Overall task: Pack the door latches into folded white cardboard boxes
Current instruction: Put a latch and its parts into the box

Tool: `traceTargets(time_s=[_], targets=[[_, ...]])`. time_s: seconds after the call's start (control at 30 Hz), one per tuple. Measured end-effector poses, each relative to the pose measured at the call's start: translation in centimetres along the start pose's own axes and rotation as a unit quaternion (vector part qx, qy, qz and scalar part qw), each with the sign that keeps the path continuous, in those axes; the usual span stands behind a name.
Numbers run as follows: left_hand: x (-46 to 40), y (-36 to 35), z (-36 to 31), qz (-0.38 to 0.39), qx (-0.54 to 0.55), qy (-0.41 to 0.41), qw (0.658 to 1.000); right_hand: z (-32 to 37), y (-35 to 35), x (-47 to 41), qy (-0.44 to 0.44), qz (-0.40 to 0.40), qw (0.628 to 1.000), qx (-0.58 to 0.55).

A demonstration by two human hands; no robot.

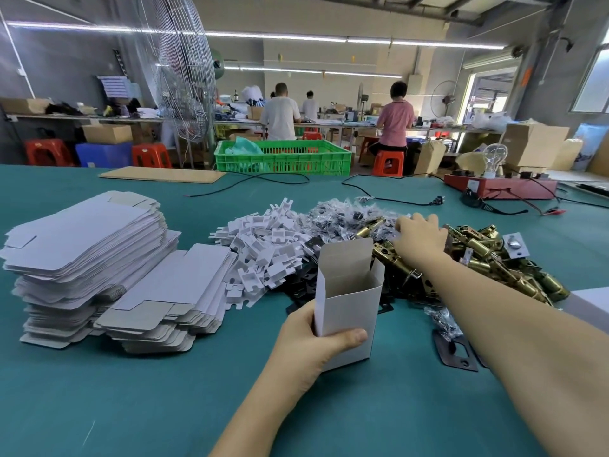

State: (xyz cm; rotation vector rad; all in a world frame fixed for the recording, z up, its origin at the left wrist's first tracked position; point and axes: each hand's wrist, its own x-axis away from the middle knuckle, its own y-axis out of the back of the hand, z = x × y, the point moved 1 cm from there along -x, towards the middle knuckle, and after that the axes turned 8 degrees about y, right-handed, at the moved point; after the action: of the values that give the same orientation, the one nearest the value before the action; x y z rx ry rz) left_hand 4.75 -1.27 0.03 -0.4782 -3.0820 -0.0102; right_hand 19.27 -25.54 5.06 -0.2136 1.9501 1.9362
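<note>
My left hand (311, 343) grips a folded white cardboard box (349, 305) upright on the green table, its top flap open and its inside empty. My right hand (420, 237) reaches across to the far side of the pile of brass door latches (487, 258), its fingers down among clear bags of screws (342, 219). Whether those fingers hold anything is hidden. A brass latch (395, 262) lies just right of the box, under my right wrist.
Stacks of flat white box blanks (99, 258) stand at the left. A heap of white card inserts (263, 252) lies in the middle, and black strike plates (454, 352) at the right. Behind are cables, a red test box with a bulb (497, 186) and a green crate (283, 158).
</note>
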Motion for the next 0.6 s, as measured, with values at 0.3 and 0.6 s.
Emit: traceTargets(time_s=[0.3, 0.6], targets=[[0.1, 0.1, 0.0, 0.009, 0.007, -0.008, 1.000, 2.2, -0.5, -1.9, 0.081, 0.103, 0.991, -0.013], [-0.1, 0.2, 0.4, 0.015, 0.010, -0.011, 1.000, 2.7, -1.3, -2.1, 0.042, 0.066, 0.996, -0.042]])
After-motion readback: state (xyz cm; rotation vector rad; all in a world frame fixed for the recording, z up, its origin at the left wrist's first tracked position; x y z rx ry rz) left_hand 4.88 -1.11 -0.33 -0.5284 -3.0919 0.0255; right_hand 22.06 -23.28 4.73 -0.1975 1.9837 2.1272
